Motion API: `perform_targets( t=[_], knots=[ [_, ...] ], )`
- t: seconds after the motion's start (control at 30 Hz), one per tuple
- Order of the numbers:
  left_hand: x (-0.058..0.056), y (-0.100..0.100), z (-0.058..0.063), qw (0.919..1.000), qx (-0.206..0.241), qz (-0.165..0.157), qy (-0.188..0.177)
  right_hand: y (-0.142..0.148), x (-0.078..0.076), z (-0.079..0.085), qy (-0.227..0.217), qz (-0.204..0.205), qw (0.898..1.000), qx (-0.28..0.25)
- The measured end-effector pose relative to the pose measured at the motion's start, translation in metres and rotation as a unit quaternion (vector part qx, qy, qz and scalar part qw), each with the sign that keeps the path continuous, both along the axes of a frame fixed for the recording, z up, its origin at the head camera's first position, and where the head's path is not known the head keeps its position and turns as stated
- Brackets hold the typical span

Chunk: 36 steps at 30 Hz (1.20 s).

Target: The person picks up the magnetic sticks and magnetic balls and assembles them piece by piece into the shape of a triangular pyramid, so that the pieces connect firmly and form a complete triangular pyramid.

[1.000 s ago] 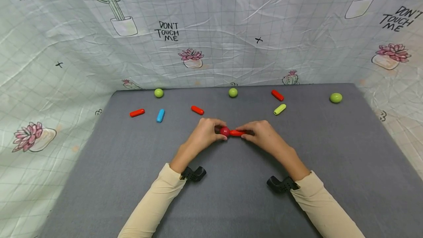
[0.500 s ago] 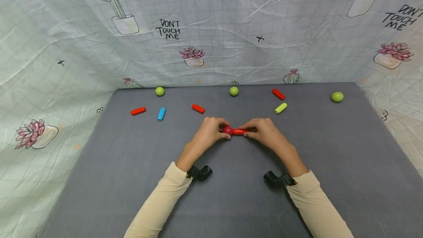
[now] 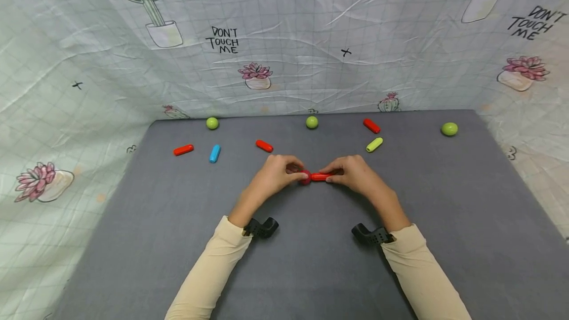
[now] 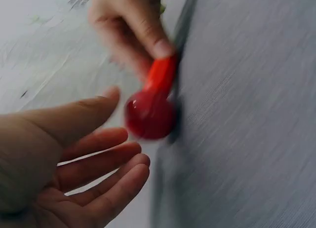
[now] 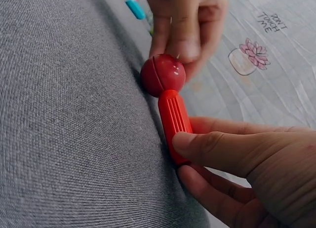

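A glossy dark red ball (image 5: 163,75) with a seam line meets the end of a bright red ridged stick (image 5: 174,114), low over the grey cloth. My right hand (image 3: 353,174) pinches the stick between thumb and fingers, clearest in the right wrist view. My left hand (image 3: 275,174) is right beside the ball. In the left wrist view, which is blurred, its thumb (image 4: 94,112) and extended fingers (image 4: 106,169) stand apart from the ball. From the head view the left thumb overlaps the ball and hides part of it.
Beyond the hands lie red sticks (image 3: 264,145), a blue stick (image 3: 215,153) and a yellow-green stick (image 3: 375,144). Green balls (image 3: 312,122) sit along the far edge of the grey table (image 3: 284,270). A patterned curtain (image 3: 302,38) hangs behind.
Earlier my left thumb and fingers gripped the ball from both sides. Now they have loosened, and the thumb has moved across in front of it. My right hand keeps pinching the red stick.
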State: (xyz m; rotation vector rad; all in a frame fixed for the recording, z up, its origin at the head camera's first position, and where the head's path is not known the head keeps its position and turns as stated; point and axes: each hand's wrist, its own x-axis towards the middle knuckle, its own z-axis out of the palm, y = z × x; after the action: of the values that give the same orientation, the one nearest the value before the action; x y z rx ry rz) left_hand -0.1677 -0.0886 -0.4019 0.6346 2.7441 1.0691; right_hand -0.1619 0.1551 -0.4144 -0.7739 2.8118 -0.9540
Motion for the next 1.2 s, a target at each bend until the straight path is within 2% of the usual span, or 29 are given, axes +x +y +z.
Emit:
perform_targets(
  t=[0.13, 0.3, 0.5, 0.87, 1.2],
  knots=[
    [-0.008, -0.019, 0.008, 0.9985, 0.011, 0.048, 0.026, 0.001, -0.001, 0.000, -0.006, 0.001, 1.000, 0.001],
    [-0.022, -0.045, 0.009, 0.9898, 0.014, 0.122, 0.072, 0.002, -0.002, -0.001, -0.015, 0.003, 1.000, -0.005],
    [-0.035, -0.067, 0.004, 0.9824, 0.025, 0.174, 0.063, 0.002, -0.004, 0.000, -0.015, 0.006, 1.000, -0.005],
    [-0.051, -0.073, -0.011, 0.9767, 0.063, 0.203, 0.030, 0.003, -0.005, -0.001, -0.018, 0.000, 1.000, 0.004],
    [-0.057, -0.073, -0.016, 0.9783, 0.051, 0.200, 0.017, 0.000, -0.004, 0.000, -0.031, 0.001, 1.000, 0.003]
  ],
)
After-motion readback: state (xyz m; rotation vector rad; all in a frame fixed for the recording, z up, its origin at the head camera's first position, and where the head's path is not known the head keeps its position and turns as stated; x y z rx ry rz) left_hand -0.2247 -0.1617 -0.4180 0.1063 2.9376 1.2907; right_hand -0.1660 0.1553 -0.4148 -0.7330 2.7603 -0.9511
